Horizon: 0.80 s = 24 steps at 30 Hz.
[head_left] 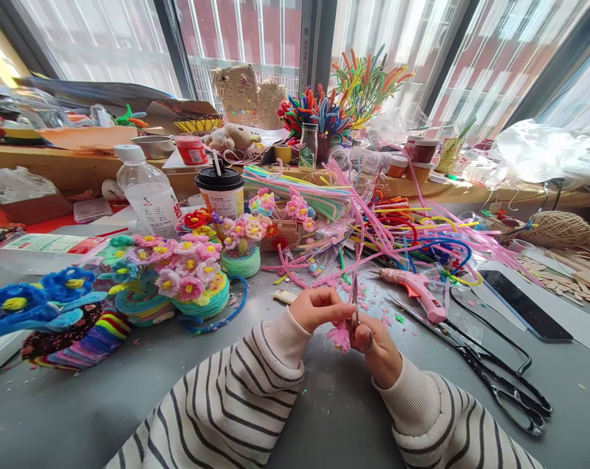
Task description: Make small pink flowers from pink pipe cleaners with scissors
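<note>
My left hand (pixel 319 309) pinches a small pink pipe-cleaner flower (pixel 339 337), which hangs just below its fingers. Close against it on the right, my right hand (pixel 380 355) is closed around small scissors (pixel 355 296). Their narrow metal blades point up and away from me, and the handles are mostly hidden in the hand. Both hands meet above the grey table (pixel 324 417). Behind them, pink fluff and glitter lie scattered. Whether the blades are touching the flower I cannot tell.
Finished pipe-cleaner flower pots (pixel 202 293) stand at the left, near a plastic bottle (pixel 148 195) and a lidded cup (pixel 221 189). On the right lie a pink glue gun (pixel 417 290), large black scissors (pixel 495 371) and a phone (pixel 524 306). Loose pipe cleaners (pixel 387 228) are heaped behind.
</note>
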Each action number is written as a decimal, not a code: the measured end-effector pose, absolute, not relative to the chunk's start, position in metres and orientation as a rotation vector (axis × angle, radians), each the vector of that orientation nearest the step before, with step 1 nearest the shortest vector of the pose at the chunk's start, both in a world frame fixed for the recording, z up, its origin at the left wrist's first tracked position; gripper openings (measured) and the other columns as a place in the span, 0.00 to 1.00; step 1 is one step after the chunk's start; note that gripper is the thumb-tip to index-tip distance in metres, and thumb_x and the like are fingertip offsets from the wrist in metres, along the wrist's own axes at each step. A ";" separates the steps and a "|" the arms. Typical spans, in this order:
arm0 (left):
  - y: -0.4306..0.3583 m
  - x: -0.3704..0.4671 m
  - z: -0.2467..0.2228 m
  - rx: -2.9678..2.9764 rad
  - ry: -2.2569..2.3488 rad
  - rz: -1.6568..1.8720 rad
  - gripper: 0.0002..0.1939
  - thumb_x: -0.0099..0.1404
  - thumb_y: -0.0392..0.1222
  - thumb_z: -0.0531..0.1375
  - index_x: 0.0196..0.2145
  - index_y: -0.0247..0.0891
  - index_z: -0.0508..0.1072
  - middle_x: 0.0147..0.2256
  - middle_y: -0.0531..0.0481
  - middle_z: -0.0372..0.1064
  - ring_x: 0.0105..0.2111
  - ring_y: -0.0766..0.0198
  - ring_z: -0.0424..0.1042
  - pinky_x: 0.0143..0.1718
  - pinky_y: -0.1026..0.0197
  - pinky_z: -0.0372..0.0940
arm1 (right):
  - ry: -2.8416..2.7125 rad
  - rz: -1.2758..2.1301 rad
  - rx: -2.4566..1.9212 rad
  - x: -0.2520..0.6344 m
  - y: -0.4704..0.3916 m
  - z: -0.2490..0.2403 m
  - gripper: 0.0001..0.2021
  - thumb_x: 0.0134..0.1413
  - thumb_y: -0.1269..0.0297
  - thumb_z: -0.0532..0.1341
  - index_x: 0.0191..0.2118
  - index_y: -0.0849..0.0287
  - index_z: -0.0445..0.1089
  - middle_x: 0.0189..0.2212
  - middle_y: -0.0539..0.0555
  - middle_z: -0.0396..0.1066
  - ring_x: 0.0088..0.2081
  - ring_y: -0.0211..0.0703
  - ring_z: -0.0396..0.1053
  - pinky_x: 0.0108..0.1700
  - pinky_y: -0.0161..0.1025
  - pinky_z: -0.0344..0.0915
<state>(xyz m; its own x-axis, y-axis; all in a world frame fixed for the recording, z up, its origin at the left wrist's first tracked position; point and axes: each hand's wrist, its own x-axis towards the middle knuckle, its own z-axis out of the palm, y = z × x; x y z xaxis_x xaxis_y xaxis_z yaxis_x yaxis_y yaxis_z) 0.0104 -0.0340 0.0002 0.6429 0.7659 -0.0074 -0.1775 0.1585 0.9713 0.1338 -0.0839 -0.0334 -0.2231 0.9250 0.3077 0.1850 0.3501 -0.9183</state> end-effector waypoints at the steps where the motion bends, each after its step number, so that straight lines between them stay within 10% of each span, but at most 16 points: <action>1: -0.034 0.011 0.000 1.238 0.580 0.730 0.13 0.44 0.42 0.60 0.14 0.32 0.60 0.15 0.54 0.62 0.18 0.73 0.61 0.21 0.67 0.54 | -1.650 0.974 -1.006 0.134 -0.084 -0.034 0.24 0.43 0.40 0.40 0.18 0.59 0.49 0.15 0.45 0.40 0.17 0.31 0.39 0.16 0.30 0.39; 16: -0.031 0.009 -0.001 1.232 0.580 0.724 0.11 0.45 0.43 0.59 0.16 0.30 0.66 0.14 0.55 0.61 0.17 0.74 0.59 0.21 0.68 0.54 | -1.724 0.796 -1.073 0.135 -0.084 -0.025 0.23 0.48 0.46 0.42 0.23 0.61 0.60 0.16 0.48 0.54 0.19 0.33 0.52 0.22 0.31 0.50; 24: -0.030 0.008 -0.005 1.220 0.496 0.720 0.10 0.46 0.43 0.58 0.18 0.31 0.68 0.18 0.53 0.64 0.19 0.74 0.60 0.22 0.68 0.54 | -1.717 0.829 -1.067 0.134 -0.083 -0.029 0.24 0.47 0.44 0.41 0.19 0.60 0.55 0.14 0.46 0.45 0.17 0.32 0.45 0.19 0.31 0.45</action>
